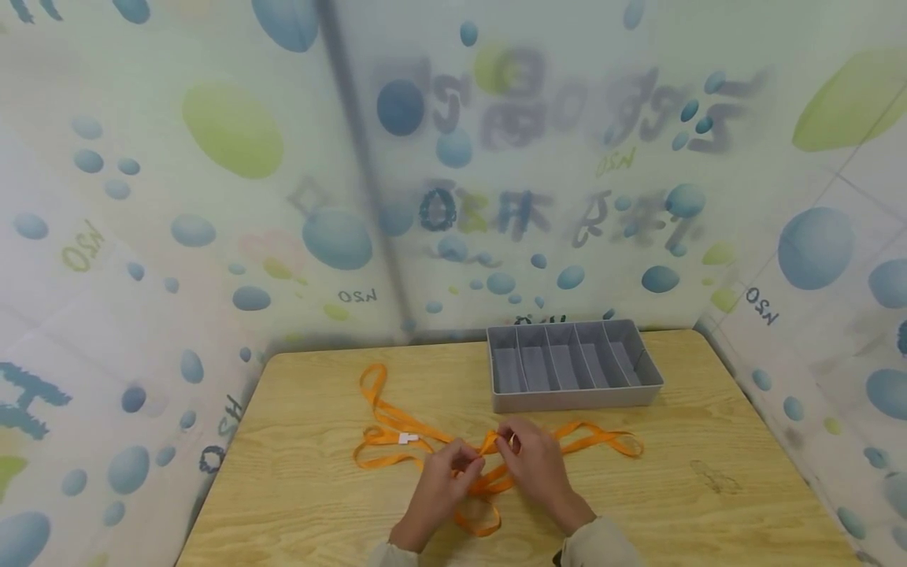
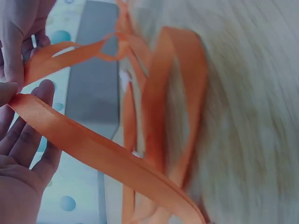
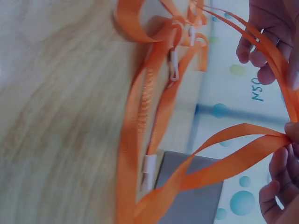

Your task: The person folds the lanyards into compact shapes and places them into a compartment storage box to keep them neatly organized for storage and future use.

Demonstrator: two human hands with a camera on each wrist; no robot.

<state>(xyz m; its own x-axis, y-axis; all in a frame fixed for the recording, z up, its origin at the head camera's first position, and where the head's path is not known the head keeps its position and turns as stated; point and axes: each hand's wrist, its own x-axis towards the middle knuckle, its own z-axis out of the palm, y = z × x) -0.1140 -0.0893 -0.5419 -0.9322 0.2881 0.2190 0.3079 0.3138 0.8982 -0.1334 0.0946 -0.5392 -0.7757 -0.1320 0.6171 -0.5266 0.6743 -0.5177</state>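
Both hands hold orange lanyards (image 1: 397, 421), flat ribbon loops tangled over the wooden table. My left hand (image 1: 442, 484) pinches a strap between thumb and fingertips. Close by on the right, my right hand (image 1: 536, 465) pinches another part of the ribbon, raised in a short peak between the hands. In the left wrist view, one ribbon (image 2: 88, 140) runs from the left thumb down to the pile. The right wrist view shows white plastic fittings (image 3: 149, 165) and a metal clip (image 3: 174, 65) on the straps. Loops spread out left, right and in front of the hands.
Behind the hands stands a grey tray (image 1: 574, 400) divided into several slots. A patterned curtain (image 1: 439, 283) hangs at the table's back edge and along the sides. A dark mark (image 1: 714, 477) shows on the wooden table (image 1: 298, 472) at the right.
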